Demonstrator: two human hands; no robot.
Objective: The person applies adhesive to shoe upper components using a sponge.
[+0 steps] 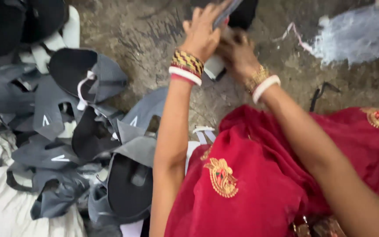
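My left hand (202, 31) is raised at the top centre, its fingers closed on a flat grey strip (229, 9) that slants up out of view. Just right of it and lower, my right hand (237, 53) grips a sandal (215, 66) with a white sole edge and a black upper, held over the floor. The two hands touch each other. Both wrists carry bangles. Motion blur hides how the strip meets the sandal.
A heap of grey and black sandals (88, 131) with white soles fills the left side, partly on white cloth (5, 210). Red embroidered fabric (259, 175) covers my lap at the bottom right. On the rough concrete floor (145, 35) lies a whitish powder patch (356, 30).
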